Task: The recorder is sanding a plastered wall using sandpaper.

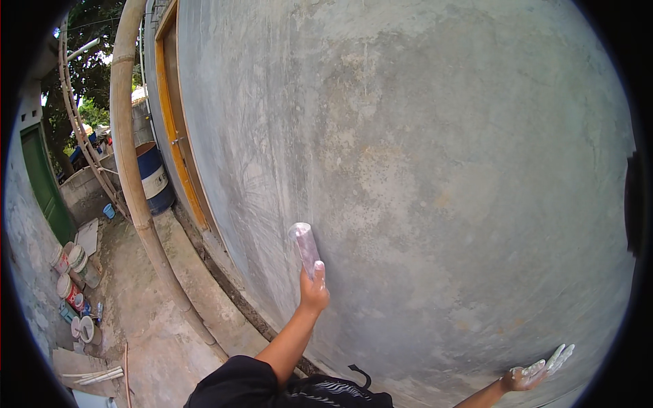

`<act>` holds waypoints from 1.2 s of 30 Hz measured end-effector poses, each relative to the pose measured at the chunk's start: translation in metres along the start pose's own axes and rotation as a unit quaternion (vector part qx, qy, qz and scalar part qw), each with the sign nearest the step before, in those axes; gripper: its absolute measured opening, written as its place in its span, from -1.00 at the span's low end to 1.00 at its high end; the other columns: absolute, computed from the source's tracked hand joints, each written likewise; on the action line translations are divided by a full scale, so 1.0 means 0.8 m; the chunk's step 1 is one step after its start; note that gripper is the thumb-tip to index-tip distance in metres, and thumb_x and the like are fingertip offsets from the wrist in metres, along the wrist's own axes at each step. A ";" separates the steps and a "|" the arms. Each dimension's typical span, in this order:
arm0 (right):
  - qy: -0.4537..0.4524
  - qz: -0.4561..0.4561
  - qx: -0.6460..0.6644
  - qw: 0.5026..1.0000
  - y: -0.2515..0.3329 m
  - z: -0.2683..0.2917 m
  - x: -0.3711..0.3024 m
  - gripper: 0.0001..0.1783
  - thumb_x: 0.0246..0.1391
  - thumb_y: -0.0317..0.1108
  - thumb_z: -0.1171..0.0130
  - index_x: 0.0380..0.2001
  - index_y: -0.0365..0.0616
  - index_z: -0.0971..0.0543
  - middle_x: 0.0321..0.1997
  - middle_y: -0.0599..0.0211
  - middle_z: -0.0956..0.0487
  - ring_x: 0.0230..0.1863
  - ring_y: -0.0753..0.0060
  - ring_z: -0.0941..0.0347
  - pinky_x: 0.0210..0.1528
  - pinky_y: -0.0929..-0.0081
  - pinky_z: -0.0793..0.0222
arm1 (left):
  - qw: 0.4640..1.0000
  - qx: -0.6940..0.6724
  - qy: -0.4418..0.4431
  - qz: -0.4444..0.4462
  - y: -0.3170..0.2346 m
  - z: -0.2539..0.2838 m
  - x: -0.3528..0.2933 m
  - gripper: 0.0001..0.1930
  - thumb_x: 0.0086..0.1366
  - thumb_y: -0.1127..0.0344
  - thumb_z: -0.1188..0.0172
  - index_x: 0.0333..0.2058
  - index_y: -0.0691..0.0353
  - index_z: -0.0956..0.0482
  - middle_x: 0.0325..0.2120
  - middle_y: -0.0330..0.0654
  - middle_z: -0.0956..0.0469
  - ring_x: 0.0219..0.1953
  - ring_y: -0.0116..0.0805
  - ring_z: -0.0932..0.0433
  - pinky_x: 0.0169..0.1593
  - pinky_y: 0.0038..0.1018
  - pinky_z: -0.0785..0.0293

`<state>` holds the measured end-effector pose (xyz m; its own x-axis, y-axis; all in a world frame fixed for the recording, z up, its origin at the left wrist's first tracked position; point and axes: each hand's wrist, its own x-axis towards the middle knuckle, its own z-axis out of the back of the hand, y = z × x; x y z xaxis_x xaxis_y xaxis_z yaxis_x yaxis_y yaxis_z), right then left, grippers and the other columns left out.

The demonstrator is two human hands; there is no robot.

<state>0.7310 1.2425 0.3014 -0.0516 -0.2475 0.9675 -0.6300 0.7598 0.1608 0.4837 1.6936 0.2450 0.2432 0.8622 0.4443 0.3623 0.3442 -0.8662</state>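
Note:
My left hand (313, 294) is closed around the lower end of a short, pale pinkish-white cylinder (307, 246) with a rounded whitish top. The cylinder points upward along the grey plastered wall (462, 170); I cannot tell whether it touches the surface. White residue coats my left thumb. Low on the right, my right hand (534, 372) is close to the wall with its fingers stretched out and nothing in it. White paste or powder covers those fingers and part of the palm. Pale streaks and tan patches mark the wall around the cylinder.
A bamboo pole (126, 136) rises at my left, by a wooden door frame (178, 129) and a blue-and-white drum (155, 178). Several buckets (83, 266) line the opposite wall, below a green door (49, 183). Pale pipes (92, 375) lie at the lower left.

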 end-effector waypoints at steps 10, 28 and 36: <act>0.004 -0.012 0.002 1.000 -0.024 -0.004 -0.014 -0.33 0.18 0.05 0.05 0.04 -0.39 -0.54 0.17 -0.28 -0.44 0.20 -0.30 -0.35 0.27 -0.13 -0.16 | 0.995 -0.050 -0.086 0.004 -0.027 -0.007 0.017 -0.55 0.48 0.00 0.05 -0.07 0.38 -0.42 -0.34 -0.35 -0.40 -0.29 -0.52 -0.30 -0.14 -0.53 -0.28; -0.011 -0.029 0.005 1.000 -0.070 0.006 -0.057 -0.30 0.12 0.07 0.00 0.03 -0.40 -0.54 0.15 -0.26 -0.46 0.17 -0.27 -0.38 0.26 -0.08 -0.19 | 0.949 0.124 0.117 -0.264 -0.032 -0.031 -0.003 -0.29 0.45 0.07 0.12 0.35 0.52 0.03 0.43 0.15 0.12 0.48 0.03 0.20 0.46 -0.21 0.40; -0.010 -0.035 0.004 0.999 -0.105 0.005 -0.070 -0.29 0.10 0.08 -0.02 0.03 -0.40 -0.54 0.14 -0.25 -0.47 0.16 -0.27 -0.39 0.26 -0.06 -0.21 | 0.999 0.029 -0.018 -0.007 -0.013 -0.019 0.006 -0.44 0.50 0.07 0.12 0.20 0.51 -0.24 0.13 -0.03 -0.36 0.18 -0.26 -0.30 0.26 -0.38 -0.15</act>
<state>0.7834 1.1899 0.2328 -0.0234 -0.3122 0.9497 -0.6390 0.7353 0.2259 0.4948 1.6888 0.2594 0.2055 0.8700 0.4481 0.3128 0.3755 -0.8725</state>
